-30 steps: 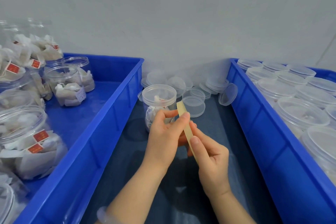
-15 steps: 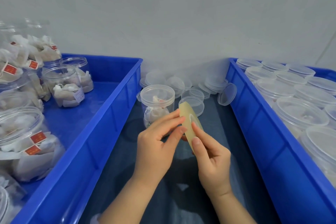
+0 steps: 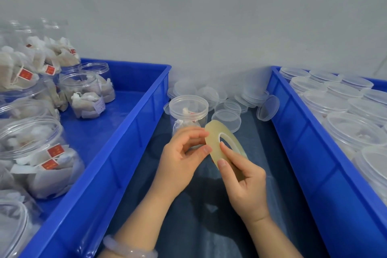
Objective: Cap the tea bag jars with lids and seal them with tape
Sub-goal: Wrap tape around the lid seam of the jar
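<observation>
The right hand (image 3: 245, 182) pinches a roll of tape (image 3: 217, 142) between thumb and fingers, holding it tilted at the centre of the view. The left hand (image 3: 182, 161) curls at the roll's nine o'clock edge, thumb and forefinger touching its rim. Just behind, at twelve o'clock, stands a capped jar (image 3: 188, 114) of tea bags. Loose lids (image 3: 227, 119) lie at one o'clock. Blue bins flank the hands: open jars (image 3: 83, 94) at ten o'clock, capped jars (image 3: 335, 106) at two o'clock.

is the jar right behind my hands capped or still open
Capped. A clear lid sits flat over the mouth of the jar, tea bags visible inside. No tape around it is visible.
</observation>
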`<state>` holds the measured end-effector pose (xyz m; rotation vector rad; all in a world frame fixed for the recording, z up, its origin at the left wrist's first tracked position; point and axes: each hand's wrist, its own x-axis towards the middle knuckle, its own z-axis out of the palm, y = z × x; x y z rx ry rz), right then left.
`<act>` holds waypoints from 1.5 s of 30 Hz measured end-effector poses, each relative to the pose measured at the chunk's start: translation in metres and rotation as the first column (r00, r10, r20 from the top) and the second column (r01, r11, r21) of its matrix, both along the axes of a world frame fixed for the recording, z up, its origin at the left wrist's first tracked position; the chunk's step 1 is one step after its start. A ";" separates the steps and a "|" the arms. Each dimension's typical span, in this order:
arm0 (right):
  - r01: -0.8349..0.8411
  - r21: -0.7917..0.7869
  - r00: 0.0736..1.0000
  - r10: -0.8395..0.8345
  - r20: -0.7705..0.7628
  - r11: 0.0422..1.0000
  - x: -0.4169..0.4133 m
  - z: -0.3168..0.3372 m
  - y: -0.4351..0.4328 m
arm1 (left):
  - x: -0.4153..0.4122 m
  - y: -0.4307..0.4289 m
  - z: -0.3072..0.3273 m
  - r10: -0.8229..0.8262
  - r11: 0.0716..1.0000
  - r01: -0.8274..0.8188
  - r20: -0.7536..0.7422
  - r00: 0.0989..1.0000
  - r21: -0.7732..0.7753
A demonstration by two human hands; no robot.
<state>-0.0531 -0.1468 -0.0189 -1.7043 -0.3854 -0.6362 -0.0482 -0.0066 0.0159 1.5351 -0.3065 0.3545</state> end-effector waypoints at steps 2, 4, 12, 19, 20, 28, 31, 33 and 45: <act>0.028 -0.025 1.000 -0.027 0.012 0.999 -0.001 0.001 -0.001 | 0.000 0.001 -0.001 0.017 0.999 -0.017 0.011 1.000 0.034; 0.046 -0.037 0.999 -0.046 0.009 0.998 -0.001 0.001 -0.001 | 0.001 0.001 -0.002 0.014 0.998 -0.013 -0.013 1.000 0.066; 0.103 -0.075 0.994 -0.104 -0.009 0.992 -0.001 0.001 -0.002 | 0.000 -0.006 -0.009 0.088 0.995 -0.087 0.011 0.996 -0.037; 0.116 -0.119 0.993 -0.116 0.008 0.986 -0.003 0.004 -0.001 | 0.000 -0.008 -0.014 0.265 0.958 -0.273 0.092 0.960 0.087; 0.117 -0.137 0.993 -0.119 -0.001 0.984 -0.003 0.004 -0.001 | 0.000 -0.009 -0.014 0.288 0.938 -0.308 0.135 0.948 0.159; 0.037 -0.433 0.970 -0.136 -0.200 0.900 0.006 0.010 -0.022 | -0.005 -0.002 -0.010 -0.129 0.965 0.197 -0.342 0.931 0.172; -0.048 -0.484 0.986 -0.037 -0.165 0.874 0.004 0.011 -0.024 | -0.005 -0.006 -0.010 -0.178 0.982 0.190 -0.409 0.895 -0.010; -0.034 -0.495 0.989 -0.041 -0.140 0.868 0.004 0.008 -0.024 | -0.005 -0.007 -0.011 -0.076 0.986 0.125 -0.363 0.929 0.114; 0.047 -0.496 0.963 -0.171 -0.207 0.867 0.031 0.039 -0.021 | 0.010 -0.005 0.009 0.460 0.771 -0.594 0.445 0.768 0.228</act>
